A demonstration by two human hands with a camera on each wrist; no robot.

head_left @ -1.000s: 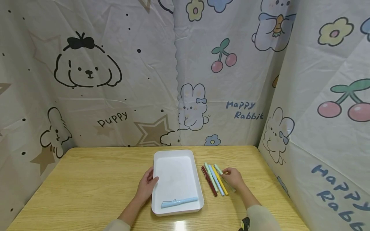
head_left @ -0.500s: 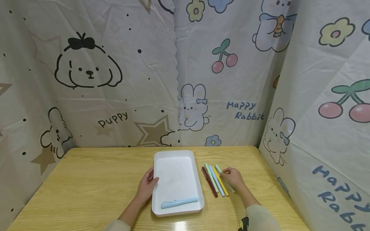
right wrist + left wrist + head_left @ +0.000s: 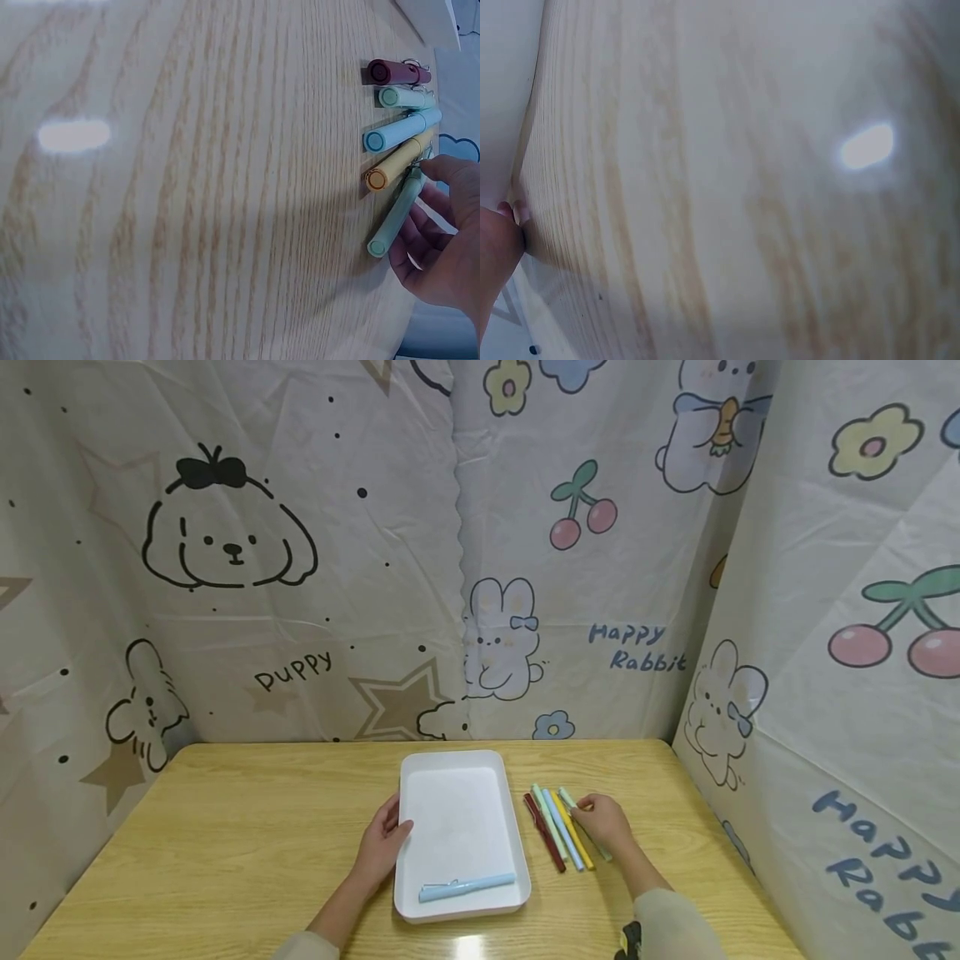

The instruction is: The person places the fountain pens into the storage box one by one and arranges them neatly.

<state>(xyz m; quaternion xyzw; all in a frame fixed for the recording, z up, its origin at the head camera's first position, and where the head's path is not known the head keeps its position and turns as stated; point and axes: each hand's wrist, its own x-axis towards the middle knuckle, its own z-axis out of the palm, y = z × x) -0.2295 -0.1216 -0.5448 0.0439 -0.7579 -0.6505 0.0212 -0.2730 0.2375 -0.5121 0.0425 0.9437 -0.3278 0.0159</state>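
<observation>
- Here's the right hand (image 3: 606, 822), thumb and fingers pinching a pale green pen (image 3: 395, 216) near its clip, at the outer end of a row on the wood-grain table (image 3: 262, 827).
- Next along that row, running toward the tray: a yellow pen (image 3: 574, 832), a light blue pen (image 3: 563, 833), another pale green pen (image 3: 550, 820), then a dark red pen (image 3: 544, 832), all slanting across the tabletop.
- Over on the other side, the left hand (image 3: 381, 847) grips the white tray (image 3: 450, 810) by its side, thumb on the rim.
- Inside that tray, a light blue capped pen (image 3: 467, 887) lies crosswise near the person's end.
- Behind it all hangs a cartoon-printed curtain (image 3: 390, 602), puppies and rabbits aplenty.
</observation>
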